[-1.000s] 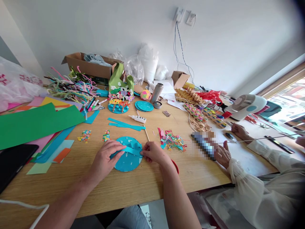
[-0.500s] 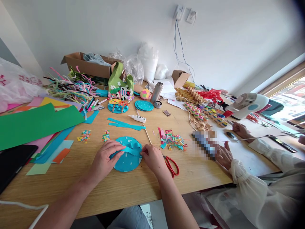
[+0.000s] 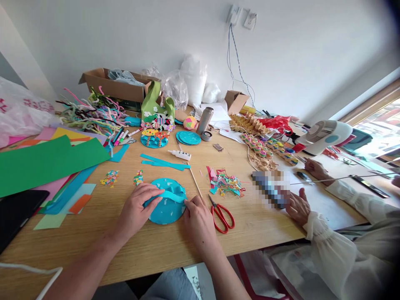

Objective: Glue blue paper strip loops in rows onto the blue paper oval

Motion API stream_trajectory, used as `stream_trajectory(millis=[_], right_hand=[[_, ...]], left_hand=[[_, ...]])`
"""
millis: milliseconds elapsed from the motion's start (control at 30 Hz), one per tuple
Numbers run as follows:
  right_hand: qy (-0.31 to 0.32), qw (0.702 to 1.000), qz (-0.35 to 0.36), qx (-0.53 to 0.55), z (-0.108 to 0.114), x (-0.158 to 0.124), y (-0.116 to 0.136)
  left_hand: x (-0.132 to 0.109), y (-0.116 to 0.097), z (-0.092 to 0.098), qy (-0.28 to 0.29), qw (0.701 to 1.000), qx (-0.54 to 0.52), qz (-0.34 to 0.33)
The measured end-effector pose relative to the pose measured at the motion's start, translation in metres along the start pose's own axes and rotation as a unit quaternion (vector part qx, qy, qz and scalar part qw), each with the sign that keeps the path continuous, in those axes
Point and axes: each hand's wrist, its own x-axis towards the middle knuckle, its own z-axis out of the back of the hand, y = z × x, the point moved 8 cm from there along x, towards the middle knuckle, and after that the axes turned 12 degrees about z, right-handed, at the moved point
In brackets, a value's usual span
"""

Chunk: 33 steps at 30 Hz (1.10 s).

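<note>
A round blue paper disc (image 3: 166,214) with whitish spots, probably glue, lies on the table in front of me. Across it runs a wavy blue paper strip (image 3: 173,196). My left hand (image 3: 144,203) pinches the strip's left end between thumb and fingers. At the disc's right edge my right hand (image 3: 199,214) has its fingers closed and pressed down at the strip's other end; the fingertips are partly hidden. Red-handled scissors (image 3: 222,218) lie beside my right hand. Just beyond the disc are blue paper strips (image 3: 164,162), a glue bottle (image 3: 181,155) and a thin stick (image 3: 195,179).
Paper scraps (image 3: 226,183) lie to the right, coloured sheets (image 3: 53,162) to the left. Behind stand a decorated blue disc (image 3: 154,141), a steel flask (image 3: 205,121) and a cardboard box (image 3: 103,85). At right, another person's hand (image 3: 298,206) is near a blurred-out phone-like object.
My right hand has shifted slightly down and left along the disc's edge, uncovering more of the scissors. My left hand stays on the strip.
</note>
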Motion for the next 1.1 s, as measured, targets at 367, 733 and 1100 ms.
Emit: stream_trajectory(millis=[367,733,1100], right_hand=[[-0.060,0.998,0.034,0.003,0.000,-0.004,-0.003],[-0.117,0.992,0.046,0.016,-0.001,-0.009,0.001],[-0.116,0.992,0.051,0.001,0.000,-0.010,0.004]], left_hand=[[0.002,-0.004,-0.002,-0.008,1.000,0.023,0.009],[0.000,0.001,-0.003,0.003,0.999,0.032,0.024],[-0.012,-0.024,0.012,-0.072,0.978,0.198,0.014]])
